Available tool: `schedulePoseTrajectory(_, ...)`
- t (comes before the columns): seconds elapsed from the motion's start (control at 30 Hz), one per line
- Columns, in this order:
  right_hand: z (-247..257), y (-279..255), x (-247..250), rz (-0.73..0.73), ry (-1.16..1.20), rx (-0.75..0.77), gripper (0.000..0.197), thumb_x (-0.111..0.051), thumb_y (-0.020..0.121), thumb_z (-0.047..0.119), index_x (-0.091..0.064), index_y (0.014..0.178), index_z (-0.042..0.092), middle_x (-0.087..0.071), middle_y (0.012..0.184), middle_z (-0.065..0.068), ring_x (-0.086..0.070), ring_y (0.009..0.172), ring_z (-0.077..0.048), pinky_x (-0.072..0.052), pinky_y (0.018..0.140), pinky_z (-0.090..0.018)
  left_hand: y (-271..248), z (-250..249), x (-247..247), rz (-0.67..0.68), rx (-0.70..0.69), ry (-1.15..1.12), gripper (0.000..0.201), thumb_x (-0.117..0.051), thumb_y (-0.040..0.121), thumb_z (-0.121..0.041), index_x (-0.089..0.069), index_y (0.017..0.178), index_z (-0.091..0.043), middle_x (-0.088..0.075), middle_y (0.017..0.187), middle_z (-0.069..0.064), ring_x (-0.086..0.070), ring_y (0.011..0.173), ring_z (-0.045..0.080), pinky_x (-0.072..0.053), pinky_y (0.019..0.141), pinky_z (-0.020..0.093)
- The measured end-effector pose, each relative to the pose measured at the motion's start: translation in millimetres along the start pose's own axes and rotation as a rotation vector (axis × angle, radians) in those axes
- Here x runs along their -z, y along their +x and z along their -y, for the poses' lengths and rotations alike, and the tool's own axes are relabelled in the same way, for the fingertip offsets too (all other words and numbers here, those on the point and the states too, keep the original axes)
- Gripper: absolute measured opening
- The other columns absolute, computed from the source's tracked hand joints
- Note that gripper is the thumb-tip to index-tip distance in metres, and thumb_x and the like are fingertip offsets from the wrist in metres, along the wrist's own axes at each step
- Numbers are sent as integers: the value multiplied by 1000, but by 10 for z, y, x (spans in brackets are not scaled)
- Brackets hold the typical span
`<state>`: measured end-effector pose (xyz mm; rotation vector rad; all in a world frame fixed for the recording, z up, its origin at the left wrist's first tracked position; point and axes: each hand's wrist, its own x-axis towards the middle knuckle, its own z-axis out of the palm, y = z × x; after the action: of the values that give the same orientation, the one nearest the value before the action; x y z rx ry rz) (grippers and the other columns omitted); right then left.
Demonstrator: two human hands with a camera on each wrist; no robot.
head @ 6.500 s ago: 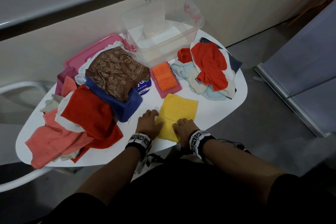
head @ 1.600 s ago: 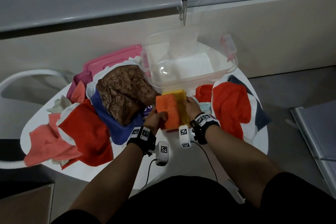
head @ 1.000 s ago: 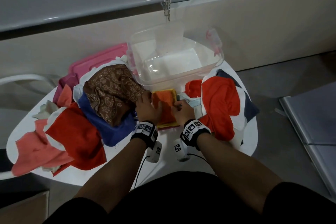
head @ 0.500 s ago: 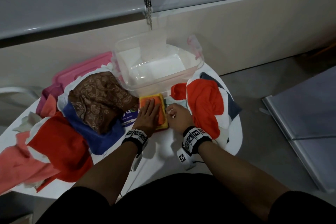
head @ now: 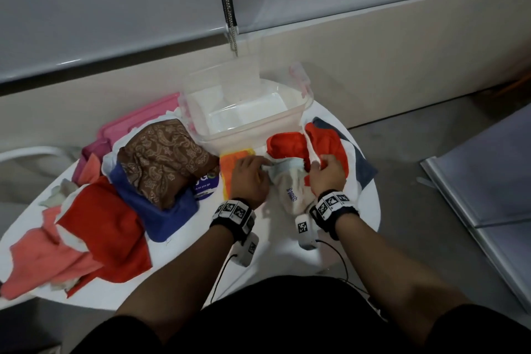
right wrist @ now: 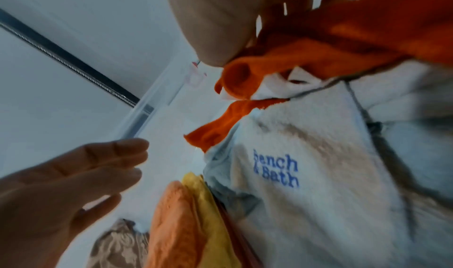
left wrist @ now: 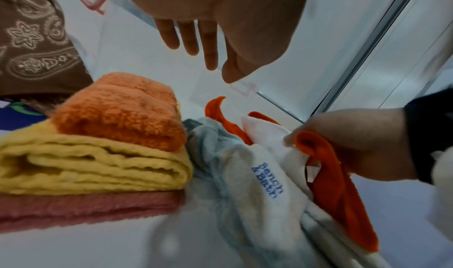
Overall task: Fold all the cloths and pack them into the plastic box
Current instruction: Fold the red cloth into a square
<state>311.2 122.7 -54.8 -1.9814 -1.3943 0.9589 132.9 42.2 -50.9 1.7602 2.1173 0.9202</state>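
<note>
Both hands have left the folded stack [head: 234, 165]. Now the right hand [head: 327, 174] pinches the orange-red cloth [head: 290, 145] right of the stack, near the plastic box [head: 290, 123]; the left hand [head: 248, 174], fingers straight and empty, hovers over the stack.

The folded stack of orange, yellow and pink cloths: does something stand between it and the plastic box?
Nothing visible does. The folded stack lies right before the near wall of the plastic box, which is open on top. The left hand hovers open over the stack.

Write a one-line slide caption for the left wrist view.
Open left hand above stacked orange towel, yellow cloth, pink towel; right hand pinches red-orange cloth.
</note>
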Motion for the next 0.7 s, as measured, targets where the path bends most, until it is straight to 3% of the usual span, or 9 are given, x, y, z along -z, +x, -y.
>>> schedulePoseTrajectory(0.07,7,33,48,51,235,-92,9,-55,86,23,-57,94,26,-62,102,-5,-69,83,-33,-55,60,-33,-14,-99,-5,94,134,-150,25,-53,84,-9,-68,103,-17,-69,105,2,-60,103,24,-43,92,29)
schedulePoseTrajectory(0.1,-8,50,73,69,279,-116,11,-56,87,17,-55,97,23,-62,98,-6,-67,81,-31,-52,60,-30,-22,-131,-18,170,201,-231,25,-53,87,-9,-67,106,-15,-69,107,3,-62,103,23,-46,91,29)
schedulePoseTrajectory(0.2,-38,62,185,170,236,-123,28,-61,90,15,-53,117,13,-57,98,-1,-58,92,-23,-45,82,-28,-76,-228,-72,574,281,-254,40,-62,92,-21,-55,131,-18,-61,128,1,-59,116,21,-47,96,30)
schedulePoseTrajectory(0.27,-90,21,217,268,233,-118,39,-68,90,26,-53,124,14,-57,101,0,-57,90,-18,-43,80,-24,-156,-291,-163,768,254,-204,61,-66,89,-35,-42,145,-26,-54,139,-2,-54,125,18,-43,102,30)
schedulePoseTrajectory(0.37,-251,-66,254,369,227,-195,42,-75,85,34,-55,118,18,-62,80,-2,-53,58,-14,-43,47,-21,-275,-398,-286,795,271,-177,67,-66,88,-40,-36,146,-28,-55,139,4,-52,127,22,-41,106,32)
schedulePoseTrajectory(0.4,-323,-97,267,366,212,-204,40,-77,84,32,-59,116,17,-63,73,-2,-53,53,-14,-43,46,-22,-307,-415,-310,790,278,-176,64,-65,88,-40,-37,145,-28,-55,138,5,-52,127,24,-42,106,34)
schedulePoseTrajectory(0.57,-550,-229,305,344,25,-233,20,-80,77,39,-69,81,23,-71,85,2,-63,84,-20,-52,85,-32,-288,-416,-256,829,258,-73,62,-67,89,-40,-41,144,-25,-48,145,4,-47,132,25,-38,108,33)
schedulePoseTrajectory(0.63,-498,-301,314,354,13,-219,23,-79,79,37,-70,91,20,-69,90,2,-63,89,-20,-49,92,-32,-265,-411,-235,831,231,-81,60,-66,89,-41,-43,144,-29,-45,149,2,-45,134,21,-36,110,32)
schedulePoseTrajectory(0.7,-417,-350,323,329,-54,-152,22,-73,85,30,-69,101,15,-64,94,2,-60,96,-19,-42,89,-24,-266,-418,-218,816,204,-108,58,-66,90,-37,-44,143,-28,-43,150,2,-45,134,21,-36,110,33)
